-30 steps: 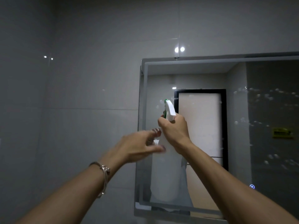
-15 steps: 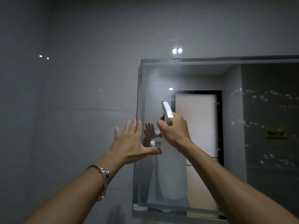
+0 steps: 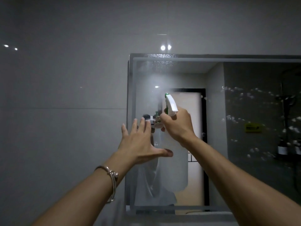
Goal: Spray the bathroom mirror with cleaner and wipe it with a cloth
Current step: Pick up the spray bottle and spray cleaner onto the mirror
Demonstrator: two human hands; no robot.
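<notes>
The wall mirror (image 3: 236, 111) fills the right half of the view, with spray droplets across its right part and along its top left edge. My right hand (image 3: 177, 126) grips a white spray bottle (image 3: 171, 105) with a green nozzle, raised in front of the mirror's left part and aimed up-left; a mist cloud hangs ahead of the nozzle. The translucent bottle body (image 3: 175, 163) hangs below the hand. My left hand (image 3: 140, 142) is held up flat with fingers spread, at the mirror's left edge, holding nothing. No cloth is in view.
Grey tiled wall (image 3: 65, 95) lies left of and above the mirror. The mirror reflects a lit doorway, a yellow label and dark bottles at the far right. A ledge (image 3: 179, 216) runs under the mirror's lower edge.
My left hand let go of the bottle and opened flat with fingers spread. Mist has appeared in front of the nozzle, and droplets now sit on the mirror's top left edge.
</notes>
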